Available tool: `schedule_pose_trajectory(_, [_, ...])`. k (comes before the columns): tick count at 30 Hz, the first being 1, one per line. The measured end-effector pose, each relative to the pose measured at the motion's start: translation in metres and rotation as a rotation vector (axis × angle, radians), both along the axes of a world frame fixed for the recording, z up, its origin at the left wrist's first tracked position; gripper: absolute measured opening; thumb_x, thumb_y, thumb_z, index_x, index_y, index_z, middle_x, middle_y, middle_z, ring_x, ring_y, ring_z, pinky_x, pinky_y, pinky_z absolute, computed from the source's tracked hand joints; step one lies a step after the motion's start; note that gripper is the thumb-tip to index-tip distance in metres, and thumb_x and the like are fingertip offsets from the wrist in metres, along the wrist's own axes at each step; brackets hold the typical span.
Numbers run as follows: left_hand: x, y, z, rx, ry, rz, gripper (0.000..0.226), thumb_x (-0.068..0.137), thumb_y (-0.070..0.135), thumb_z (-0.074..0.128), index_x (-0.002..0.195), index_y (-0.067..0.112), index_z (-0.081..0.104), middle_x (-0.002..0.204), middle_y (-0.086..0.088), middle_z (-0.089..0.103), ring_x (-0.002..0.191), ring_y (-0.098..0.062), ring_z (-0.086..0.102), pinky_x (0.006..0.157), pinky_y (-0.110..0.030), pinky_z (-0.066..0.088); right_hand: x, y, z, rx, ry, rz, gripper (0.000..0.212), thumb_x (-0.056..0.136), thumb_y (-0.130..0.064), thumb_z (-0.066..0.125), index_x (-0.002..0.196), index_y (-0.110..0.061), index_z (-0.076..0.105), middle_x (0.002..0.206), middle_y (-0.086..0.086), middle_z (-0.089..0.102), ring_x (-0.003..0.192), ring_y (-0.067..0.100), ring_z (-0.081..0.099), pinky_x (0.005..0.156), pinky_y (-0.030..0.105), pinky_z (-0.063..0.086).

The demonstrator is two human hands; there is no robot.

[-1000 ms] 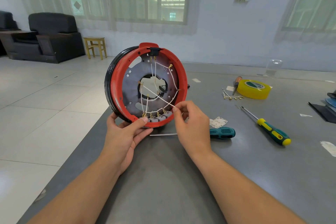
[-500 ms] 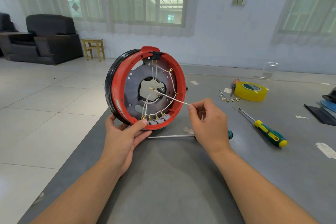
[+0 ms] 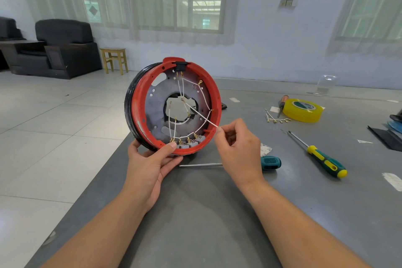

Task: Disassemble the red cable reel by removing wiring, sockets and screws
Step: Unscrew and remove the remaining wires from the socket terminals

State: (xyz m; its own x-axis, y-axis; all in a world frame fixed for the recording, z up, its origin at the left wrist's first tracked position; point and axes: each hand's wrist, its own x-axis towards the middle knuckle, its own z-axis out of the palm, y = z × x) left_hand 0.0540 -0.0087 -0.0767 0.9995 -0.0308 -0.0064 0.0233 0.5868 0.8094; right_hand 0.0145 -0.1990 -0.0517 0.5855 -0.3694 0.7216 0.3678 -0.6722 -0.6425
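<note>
Right hand [image 3: 238, 150] hides teal screwdriver [image 3: 270, 163] mid-shaft; dark items [image 3: 391, 130] cut off at right edge.

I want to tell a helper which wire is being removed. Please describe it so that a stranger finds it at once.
Find the red cable reel standing on edge on the grey table, steadied by the left hand. One white wire runs from the centre hole out past the rim to the right hand, which pinches its end. Unlike the other wires, it is pulled straight.

Bare forearms, no sleeves; left hand [image 3: 150, 165], right hand [image 3: 240, 152].
</note>
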Motion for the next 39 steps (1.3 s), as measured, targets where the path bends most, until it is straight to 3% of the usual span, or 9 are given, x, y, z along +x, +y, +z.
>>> schedule_pose_trajectory(3, [0.000,0.000,0.001,0.006,0.003,0.000,0.069,0.083,-0.004,0.083,0.132,0.027,0.046,0.106,-0.019,0.079,0.096,-0.039,0.079,0.075,-0.040,0.066,-0.006,-0.007,0.003,0.066,0.017,0.025,0.022,0.094,-0.024,0.067,0.076,-0.030,0.054,0.077,-0.016,0.065,0.066,0.006,0.060,0.057,0.012,0.044])
schedule_pose_trajectory(10, [0.003,-0.001,0.005,-0.006,0.033,-0.015,0.067,0.083,-0.001,0.085,0.131,0.023,0.045,0.105,-0.015,0.081,0.096,-0.040,0.079,0.074,-0.042,0.066,-0.003,-0.064,0.026,0.415,0.019,-0.185,0.018,0.092,-0.030,0.069,0.076,-0.028,0.064,0.067,-0.022,0.065,0.062,0.000,0.056,0.058,0.015,0.042])
schedule_pose_trajectory(16, [0.010,-0.005,0.011,0.014,0.051,-0.032,0.078,0.083,0.002,0.085,0.142,0.022,0.039,0.119,-0.020,0.074,0.094,-0.040,0.079,0.077,-0.048,0.067,0.037,-0.139,0.032,0.490,0.449,-0.390,0.008,0.090,-0.028,0.073,0.090,-0.020,0.076,0.087,0.001,0.072,0.081,0.021,0.061,0.077,0.040,0.055])
schedule_pose_trajectory(19, [0.014,-0.005,0.011,0.022,0.048,-0.046,0.077,0.080,0.003,0.086,0.139,0.022,0.040,0.120,-0.020,0.074,0.095,-0.040,0.079,0.075,-0.047,0.067,0.063,-0.160,0.024,0.535,0.614,-0.423,0.014,0.088,-0.018,0.075,0.099,-0.009,0.076,0.093,0.015,0.075,0.078,0.028,0.067,0.083,0.043,0.059])
schedule_pose_trajectory(26, [0.022,-0.005,-0.001,0.078,0.000,-0.025,0.084,0.064,0.014,0.093,0.132,0.028,0.046,0.119,-0.023,0.075,0.097,-0.044,0.078,0.075,-0.050,0.066,0.112,-0.174,0.002,0.451,0.791,-0.543,0.022,0.088,-0.014,0.073,0.107,-0.003,0.071,0.106,0.017,0.074,0.101,0.034,0.073,0.087,0.045,0.062])
schedule_pose_trajectory(32, [0.023,-0.007,-0.007,0.132,-0.039,-0.015,0.082,0.061,0.017,0.094,0.128,0.032,0.049,0.120,-0.024,0.073,0.096,-0.043,0.078,0.074,-0.051,0.066,0.123,-0.174,0.002,0.319,0.846,-0.526,0.025,0.095,-0.029,0.064,0.101,-0.006,0.071,0.099,0.013,0.075,0.088,0.028,0.073,0.083,0.040,0.061])
schedule_pose_trajectory(35, [0.023,-0.007,-0.006,0.130,-0.041,-0.017,0.083,0.064,0.015,0.093,0.132,0.030,0.048,0.121,-0.025,0.072,0.096,-0.043,0.078,0.074,-0.052,0.066,0.123,-0.181,0.003,0.391,0.870,-0.421,0.032,0.100,-0.020,0.050,0.092,0.000,0.073,0.080,0.012,0.074,0.058,0.023,0.064,0.064,0.034,0.057])
schedule_pose_trajectory(37, [0.023,-0.006,-0.006,0.128,-0.042,-0.020,0.084,0.066,0.014,0.091,0.136,0.027,0.047,0.121,-0.026,0.072,0.097,-0.044,0.078,0.075,-0.053,0.066,0.115,-0.184,0.005,0.474,0.885,-0.298,0.027,0.104,-0.010,0.045,0.094,0.001,0.068,0.073,0.014,0.065,0.054,0.022,0.056,0.051,0.029,0.052])
schedule_pose_trajectory(39, [0.022,-0.006,-0.005,0.127,-0.042,-0.020,0.083,0.070,0.012,0.090,0.139,0.025,0.046,0.120,-0.026,0.073,0.097,-0.045,0.078,0.076,-0.053,0.066,0.105,-0.187,0.001,0.286,0.835,-0.226,0.022,0.104,-0.011,0.047,0.106,-0.005,0.068,0.084,0.015,0.066,0.070,0.026,0.060,0.068,0.037,0.059])
